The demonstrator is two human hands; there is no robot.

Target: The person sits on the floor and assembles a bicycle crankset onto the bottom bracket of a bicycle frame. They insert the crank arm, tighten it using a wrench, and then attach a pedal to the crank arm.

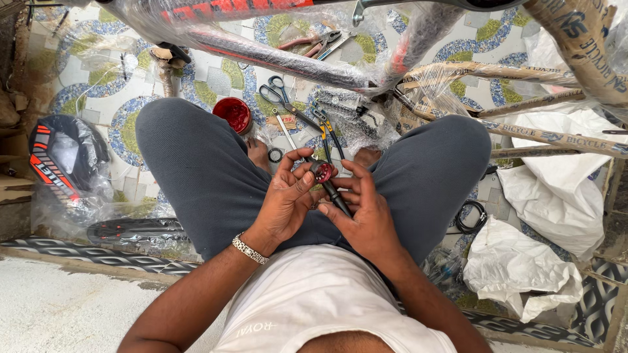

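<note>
Both hands, left (284, 199) and right (366, 212), curled shut around black rod (335, 194) with red-capped end (323, 172), held over lap between raised knees for close work; scissors (282, 98) and red tin (233, 114) on floor beyond rod, within reach.

White T-shirt (320, 294), grey-blue trousers (196, 170), a silver link bracelet (250, 249) at the left wrist, bare forearms.
</note>
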